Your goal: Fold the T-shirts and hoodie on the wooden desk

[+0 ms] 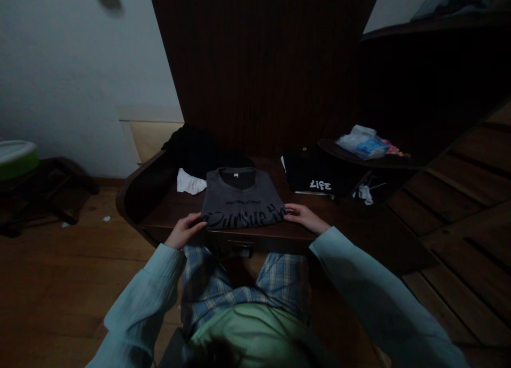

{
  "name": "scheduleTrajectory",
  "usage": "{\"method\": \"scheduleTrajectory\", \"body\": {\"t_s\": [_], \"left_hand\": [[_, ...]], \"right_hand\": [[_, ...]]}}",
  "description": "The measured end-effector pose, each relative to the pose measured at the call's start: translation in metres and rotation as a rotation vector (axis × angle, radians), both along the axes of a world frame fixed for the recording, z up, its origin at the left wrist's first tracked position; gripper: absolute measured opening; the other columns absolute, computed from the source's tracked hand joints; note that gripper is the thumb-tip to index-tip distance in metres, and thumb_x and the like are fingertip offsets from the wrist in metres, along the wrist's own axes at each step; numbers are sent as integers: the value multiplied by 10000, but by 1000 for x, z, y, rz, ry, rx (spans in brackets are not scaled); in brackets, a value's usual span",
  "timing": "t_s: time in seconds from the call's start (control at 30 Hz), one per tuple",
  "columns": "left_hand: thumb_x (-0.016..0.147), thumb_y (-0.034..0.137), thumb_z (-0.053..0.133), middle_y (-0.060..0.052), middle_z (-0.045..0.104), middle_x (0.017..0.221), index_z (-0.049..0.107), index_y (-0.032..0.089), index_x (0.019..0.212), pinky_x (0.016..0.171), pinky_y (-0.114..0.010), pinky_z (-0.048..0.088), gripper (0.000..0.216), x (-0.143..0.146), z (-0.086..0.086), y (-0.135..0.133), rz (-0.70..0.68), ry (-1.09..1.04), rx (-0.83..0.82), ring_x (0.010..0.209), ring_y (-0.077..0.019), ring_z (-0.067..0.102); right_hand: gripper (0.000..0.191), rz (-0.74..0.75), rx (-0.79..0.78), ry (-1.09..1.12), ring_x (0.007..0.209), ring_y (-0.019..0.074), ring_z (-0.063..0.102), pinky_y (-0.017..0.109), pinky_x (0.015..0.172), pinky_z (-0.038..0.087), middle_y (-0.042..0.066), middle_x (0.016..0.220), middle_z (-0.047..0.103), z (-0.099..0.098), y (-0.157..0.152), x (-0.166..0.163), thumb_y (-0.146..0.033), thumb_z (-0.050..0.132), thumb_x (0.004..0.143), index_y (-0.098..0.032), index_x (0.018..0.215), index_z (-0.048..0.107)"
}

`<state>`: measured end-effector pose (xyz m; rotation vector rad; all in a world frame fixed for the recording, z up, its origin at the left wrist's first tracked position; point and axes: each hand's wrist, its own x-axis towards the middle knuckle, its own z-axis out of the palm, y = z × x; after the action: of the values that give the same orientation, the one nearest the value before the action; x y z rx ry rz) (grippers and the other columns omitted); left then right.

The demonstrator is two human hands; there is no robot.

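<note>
A grey T-shirt (245,197), folded into a compact shape with its neckline at the far side and dark lettering across the front, lies on the dark wooden desk top (159,211). My left hand (186,229) pinches its near left corner, thumb on top. At the near right corner, my right hand (306,218) has its fingers closed on the shirt's edge. Beyond the shirt to the left are a crumpled white cloth (190,182) and a heap of black clothing (199,149). A folded black garment (307,173) with white lettering sits to the right.
On a raised shelf (339,150) at the right is a clear plastic bag (361,141). A drawer handle (239,244) shows below the desk's front edge, above my knees. At far left, a green and white tub (18,157) stands on a dark stool (51,179).
</note>
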<state>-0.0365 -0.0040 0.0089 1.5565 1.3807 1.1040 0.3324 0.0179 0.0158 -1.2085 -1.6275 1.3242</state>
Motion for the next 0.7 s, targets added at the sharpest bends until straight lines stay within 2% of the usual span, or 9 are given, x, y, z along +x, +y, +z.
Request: {"method": "scheduleTrajectory", "body": {"t_s": [0.17, 0.27, 0.4, 0.5, 0.6, 0.7], "left_hand": [[441, 587, 692, -19, 633, 610, 629, 161, 625, 636, -288, 473, 469, 4, 6, 3, 119, -38, -32, 628, -175, 583], [412, 583, 703, -3, 609, 574, 613, 160, 613, 588, -261, 452, 478, 1, 10, 0, 146, -23, -60, 579, -152, 556], [427, 640, 660, -14, 616, 606, 615, 160, 659, 612, -273, 460, 535, -5, 15, 3, 113, 31, -114, 614, -167, 571], [456, 703, 592, -26, 632, 668, 598, 171, 741, 672, -301, 475, 604, -7, 19, 13, 174, 62, -123, 705, -202, 600], [504, 683, 582, -65, 662, 855, 592, 175, 838, 784, -317, 462, 607, -4, 21, 30, 233, 141, -167, 889, -239, 603], [577, 628, 582, -92, 659, 968, 589, 173, 902, 833, -317, 446, 559, 4, 21, 47, 246, 214, -231, 962, -248, 593]], "right_hand": [[396, -109, 1, -3, 714, 156, 557, 326, 753, 414, 1, 720, 612, -1, 4, -3, -443, 743, 481, -155, 718, 610], [383, -89, -17, -26, 625, 115, 517, 275, 659, 406, -36, 638, 562, 6, 1, 2, -422, 757, 471, -157, 689, 589], [371, 21, -108, -51, 614, 100, 513, 227, 592, 396, -29, 638, 568, 16, 1, 9, -415, 754, 512, -155, 716, 585], [302, -156, -162, 24, 671, 101, 545, 207, 598, 421, 6, 734, 593, 20, 10, 8, -442, 654, 667, -165, 759, 577], [200, -373, -263, 110, 697, 91, 570, 201, 644, 458, 20, 806, 591, 23, 25, -2, -376, 574, 774, -178, 772, 540], [159, -339, -358, 110, 651, 100, 580, 218, 613, 473, 14, 768, 589, 26, 42, -15, -331, 559, 795, -182, 765, 515]]}}
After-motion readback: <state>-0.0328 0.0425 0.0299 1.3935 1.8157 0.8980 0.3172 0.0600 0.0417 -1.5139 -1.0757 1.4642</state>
